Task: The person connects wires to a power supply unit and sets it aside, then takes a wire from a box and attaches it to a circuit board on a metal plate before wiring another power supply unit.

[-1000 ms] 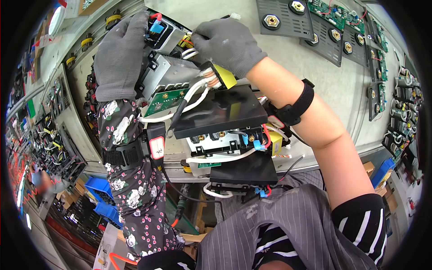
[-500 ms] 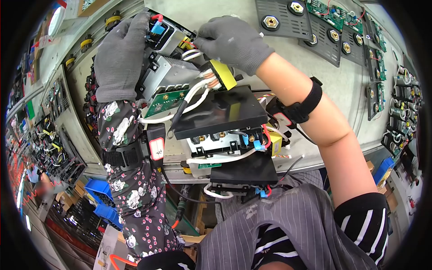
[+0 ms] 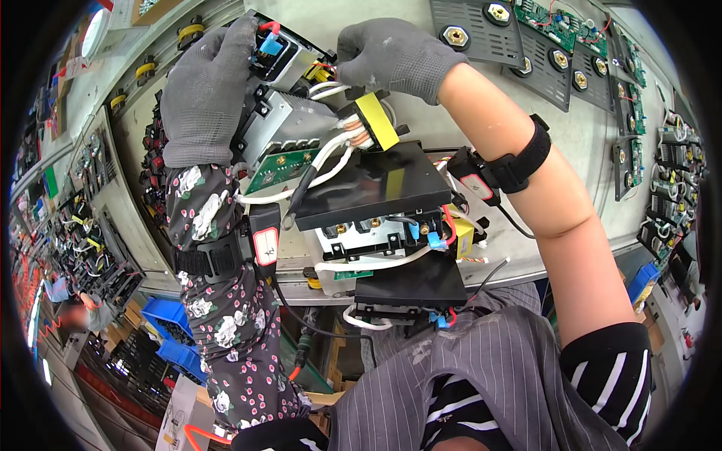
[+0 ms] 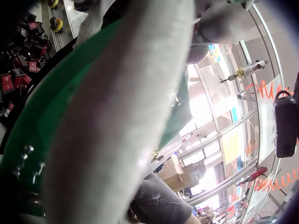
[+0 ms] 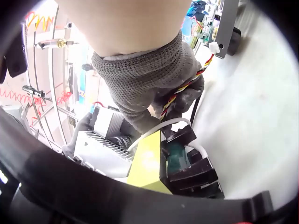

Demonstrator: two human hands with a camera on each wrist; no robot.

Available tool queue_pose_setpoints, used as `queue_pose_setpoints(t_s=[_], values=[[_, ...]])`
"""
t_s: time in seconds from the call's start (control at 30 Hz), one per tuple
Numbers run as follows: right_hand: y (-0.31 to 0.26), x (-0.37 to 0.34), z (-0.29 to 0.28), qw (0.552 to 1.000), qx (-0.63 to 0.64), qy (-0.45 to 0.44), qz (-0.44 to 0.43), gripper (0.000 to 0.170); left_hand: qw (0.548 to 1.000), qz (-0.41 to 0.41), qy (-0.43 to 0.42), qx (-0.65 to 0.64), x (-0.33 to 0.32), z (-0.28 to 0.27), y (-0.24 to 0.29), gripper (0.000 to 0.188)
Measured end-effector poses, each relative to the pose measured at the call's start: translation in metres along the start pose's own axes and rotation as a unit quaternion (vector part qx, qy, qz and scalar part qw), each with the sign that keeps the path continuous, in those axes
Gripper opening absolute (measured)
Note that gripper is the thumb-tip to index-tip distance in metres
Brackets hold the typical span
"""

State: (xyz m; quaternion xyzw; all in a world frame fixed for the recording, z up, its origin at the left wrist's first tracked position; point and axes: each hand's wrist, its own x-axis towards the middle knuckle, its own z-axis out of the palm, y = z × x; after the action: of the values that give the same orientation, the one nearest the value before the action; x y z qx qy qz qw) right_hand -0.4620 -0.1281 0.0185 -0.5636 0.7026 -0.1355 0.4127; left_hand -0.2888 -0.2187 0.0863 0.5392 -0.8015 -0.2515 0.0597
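My gloved left hand (image 3: 203, 98) holds the left side of a power unit with a ribbed metal heat sink (image 3: 289, 120), its fingertips hidden behind the unit. A green circuit board (image 3: 282, 169) shows along the unit's near side. My gloved right hand (image 3: 398, 56) is at the unit's far right corner. In the right wrist view, its fingers pinch a twisted bundle of coloured wires (image 5: 180, 89) that ends in a white plug (image 5: 214, 47). Just below that hand sits a yellow-wrapped transformer (image 5: 147, 161) with thick white leads. A blurred white lead (image 4: 121, 112) fills much of the left wrist view.
Closer to my body, a similar unit with a black cover (image 3: 372, 188) stands on the bench, and another black-covered unit (image 3: 410, 282) overlaps my lap. Slotted black plates (image 3: 481, 34) with brass fittings lie at the upper right. Red rocker switches (image 4: 7, 83) are piled left of the work.
My right hand has moved right and slightly away from me. The yellow transformer has shifted a little to the right. My left hand stays on the heat-sink unit.
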Motion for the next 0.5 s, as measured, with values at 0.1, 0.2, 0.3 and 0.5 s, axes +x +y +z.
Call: queue_pose_setpoints(t_s=[0.1,0.2,0.3,0.5], values=[[0.002,0.001,-0.001,0.994,0.103,0.027,0.0,0.03,1.0,0.016,0.013,0.015,0.006,0.003,-0.014,0.043],[0.002,0.005,0.006,0.989,0.095,0.112,-0.005,0.03,0.999,0.035,0.024,0.03,0.007,0.004,-0.019,0.045],[0.008,0.012,0.026,0.977,0.186,0.098,0.03,0.03,0.998,0.04,0.029,0.036,0.006,0.004,-0.015,0.045],[0.002,0.007,0.031,0.98,0.153,0.119,0.046,0.032,1.0,0.006,0.007,-0.008,0.005,0.002,-0.013,0.047]])
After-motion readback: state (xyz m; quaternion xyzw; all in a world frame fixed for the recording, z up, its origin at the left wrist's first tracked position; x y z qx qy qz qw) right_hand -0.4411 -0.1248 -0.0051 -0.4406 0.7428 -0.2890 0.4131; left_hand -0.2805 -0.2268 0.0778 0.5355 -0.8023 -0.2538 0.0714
